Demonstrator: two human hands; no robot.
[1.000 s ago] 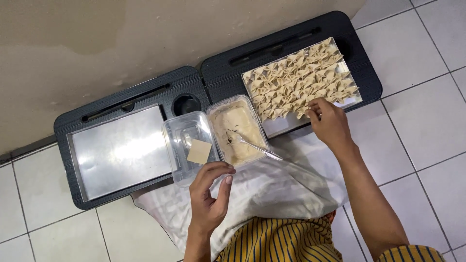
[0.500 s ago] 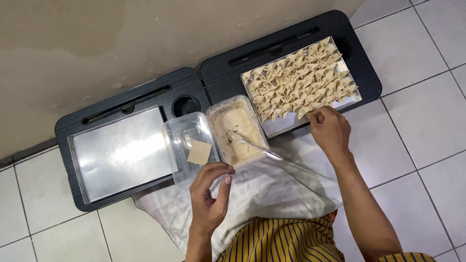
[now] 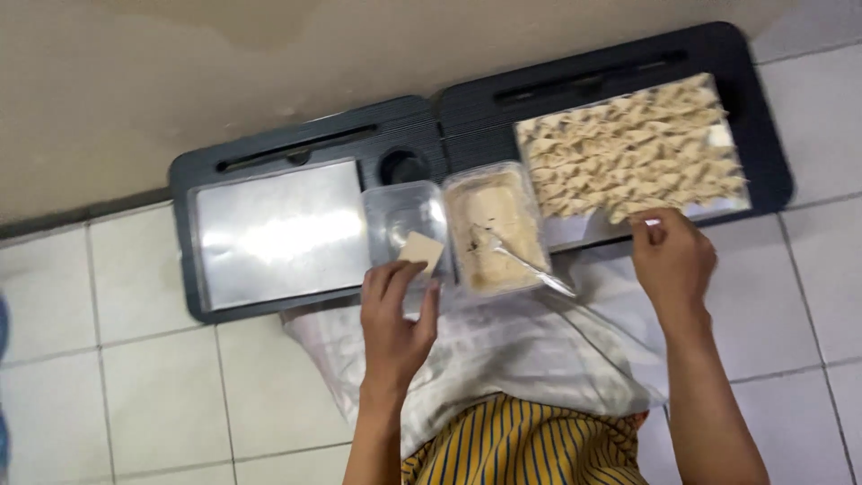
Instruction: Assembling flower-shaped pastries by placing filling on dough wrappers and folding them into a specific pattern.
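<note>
Glossy metal tray [image 3: 269, 235] — clear plastic tub [image 3: 395, 216]

Black trays [image 3: 296, 144], beige dumplings [image 3: 633, 148], pale tan wrapper [image 3: 422, 250], clear tubs [image 3: 402, 211], white floor tiles [image 3: 117, 359], yellow-and-black striped cloth [image 3: 530, 449].

The scene is evenly and fairly brightly lit from above, in a warm, soft light; strong white glare washes out the middle of the metal tray [image 3: 274, 235]; fainter sheen lies on the clear plastic container [image 3: 404, 224] and the floor tiles [image 3: 135, 359]; shadows are weak and short; the whole frame is slightly soft with motion blur, most at the right hand [image 3: 673, 260]; the wall [image 3: 180, 72] looks dull and flat.
</note>
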